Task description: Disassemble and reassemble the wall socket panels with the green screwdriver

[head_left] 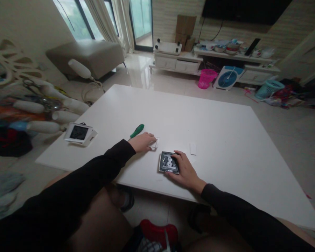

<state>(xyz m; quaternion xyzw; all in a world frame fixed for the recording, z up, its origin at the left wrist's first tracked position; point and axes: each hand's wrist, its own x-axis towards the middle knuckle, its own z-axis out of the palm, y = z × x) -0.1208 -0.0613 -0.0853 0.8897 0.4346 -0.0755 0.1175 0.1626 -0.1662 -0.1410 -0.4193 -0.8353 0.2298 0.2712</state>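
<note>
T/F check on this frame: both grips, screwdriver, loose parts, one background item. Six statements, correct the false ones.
1. The right grip is on a square plate with a dark upper side. True.
2. The green-handled screwdriver is in the right grip. False: it lies on the table, near the left arm.
3. The left grip touches a pale flat piece. True.
4. A small white rectangle lies on the table, apart from both grips. True.
5. The white box with a dark panel is at the table's right end. False: it is toward the left end.
6. The pink basket is on the table. False: it stands on the floor, beside a blue-and-white fan.
</note>
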